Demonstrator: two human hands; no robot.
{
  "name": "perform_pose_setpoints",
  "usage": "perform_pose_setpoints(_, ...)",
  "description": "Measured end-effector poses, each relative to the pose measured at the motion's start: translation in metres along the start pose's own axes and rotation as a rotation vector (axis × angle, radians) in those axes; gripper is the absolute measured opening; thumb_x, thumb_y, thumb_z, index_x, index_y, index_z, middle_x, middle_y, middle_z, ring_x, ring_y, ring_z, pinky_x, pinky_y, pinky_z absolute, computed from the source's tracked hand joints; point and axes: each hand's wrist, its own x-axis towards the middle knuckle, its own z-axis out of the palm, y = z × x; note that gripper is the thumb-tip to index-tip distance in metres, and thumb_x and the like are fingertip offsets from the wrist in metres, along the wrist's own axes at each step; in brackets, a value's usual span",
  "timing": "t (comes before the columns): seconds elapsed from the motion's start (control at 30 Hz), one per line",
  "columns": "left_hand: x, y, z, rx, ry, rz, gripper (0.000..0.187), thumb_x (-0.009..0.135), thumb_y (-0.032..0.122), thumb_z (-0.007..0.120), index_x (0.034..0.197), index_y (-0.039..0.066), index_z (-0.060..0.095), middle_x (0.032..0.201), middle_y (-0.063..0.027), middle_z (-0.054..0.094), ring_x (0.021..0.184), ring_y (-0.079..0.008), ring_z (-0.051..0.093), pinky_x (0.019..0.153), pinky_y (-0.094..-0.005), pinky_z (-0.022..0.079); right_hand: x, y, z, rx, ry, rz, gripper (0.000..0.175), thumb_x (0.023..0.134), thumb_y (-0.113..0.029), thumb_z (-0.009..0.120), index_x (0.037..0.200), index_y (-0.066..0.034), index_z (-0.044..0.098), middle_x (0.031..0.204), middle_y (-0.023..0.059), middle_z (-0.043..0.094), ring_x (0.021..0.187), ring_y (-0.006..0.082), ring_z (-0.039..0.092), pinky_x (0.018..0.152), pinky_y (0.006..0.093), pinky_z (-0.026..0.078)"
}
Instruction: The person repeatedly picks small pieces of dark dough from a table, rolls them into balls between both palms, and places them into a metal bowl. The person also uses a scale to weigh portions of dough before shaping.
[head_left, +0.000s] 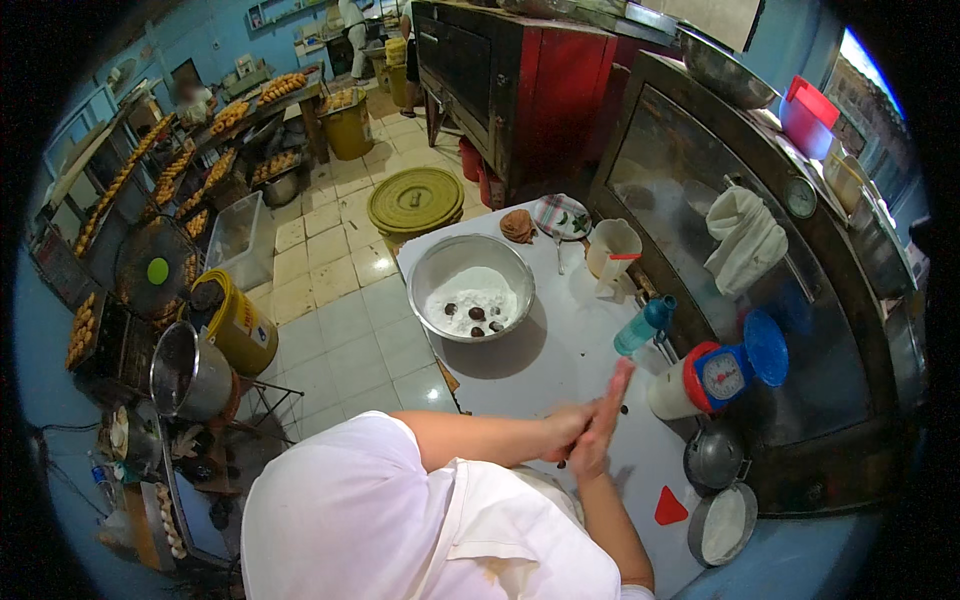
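My left hand (568, 430) and my right hand (596, 442) are pressed together above the white table (525, 375); the right one's fingers stretch away from me. Their palms are hidden, so whether anything lies between them cannot be told. Small dark bits (624, 409) are on the table beside the hands. Beyond them stands a metal bowl (531, 289) of white powder (469, 289), with several dark balls (476, 313) on it, some partly coated.
A teal bottle (637, 330), a kitchen scale (722, 375), a plastic jug (611, 247) and a red scraper (670, 506) are on the table. At the near right is a round pan (721, 525) of white powder. A glass-fronted cabinet (675, 172) borders the right side.
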Motion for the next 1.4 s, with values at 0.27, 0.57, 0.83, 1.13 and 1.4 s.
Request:
perform_pose_setpoints(0.27,-0.004,0.000,0.000,-0.073,-0.054,0.064,0.071,0.105,0.059,0.043,0.152,0.006,0.041,0.155,-0.0168,0.044,0.140,-0.0294,0.041,0.117,-0.0466,0.030,0.001,0.001,-0.005,-0.184,-0.241,-0.430,0.106,0.094,-0.084,0.031,0.163,-0.0039,0.021,0.172,0.0200,0.014,0.159,0.0412,0.001,0.125,0.0588,-0.002)
perform_pose_setpoints(0.57,-0.007,0.009,0.007,0.028,0.039,0.070,0.046,0.106,0.050,0.051,0.130,0.011,0.061,0.129,-0.0074,0.062,0.116,-0.0201,0.057,0.102,-0.0390,0.046,0.003,0.001,-0.003,-0.084,-0.172,-0.255,0.097,0.097,-0.080,0.028,0.165,-0.0112,0.020,0.172,0.0196,0.014,0.159,0.0407,0.000,0.125,0.0588,0.002)
perform_pose_setpoints(0.83,0.002,-0.002,0.002,0.052,0.056,0.103,0.068,0.101,0.063,0.049,0.140,0.008,0.054,0.136,-0.0172,0.059,0.121,-0.0312,0.055,0.101,-0.0506,0.043,0.001,-0.005,-0.006,-0.067,-0.168,-0.197,0.099,0.098,-0.078,0.029,0.165,-0.0058,0.018,0.172,0.0187,0.012,0.159,0.0404,0.002,0.125,0.0582,0.003)
perform_pose_setpoints(1.13,-0.004,0.004,0.005,0.034,0.116,0.139,0.064,0.104,0.060,0.046,0.134,0.005,0.057,0.132,-0.0134,0.062,0.119,-0.0259,0.056,0.102,-0.0420,0.043,-0.002,0.002,-0.003,-0.131,-0.102,-0.163,0.092,0.099,-0.076,0.029,0.165,-0.0125,0.021,0.172,0.0185,0.014,0.158,0.0423,0.005,0.125,0.0589,0.003)
perform_pose_setpoints(1.4,0.000,0.001,-0.001,-0.010,-0.001,-0.050,0.068,0.104,0.057,0.051,0.154,0.011,0.046,0.142,-0.0060,0.057,0.129,-0.0204,0.052,0.108,-0.0381,0.044,-0.005,-0.003,-0.006,-0.245,0.099,0.221,0.079,0.105,-0.067,0.024,0.167,-0.0197,0.015,0.170,0.0217,0.016,0.158,0.0444,0.009,0.125,0.0603,0.004)
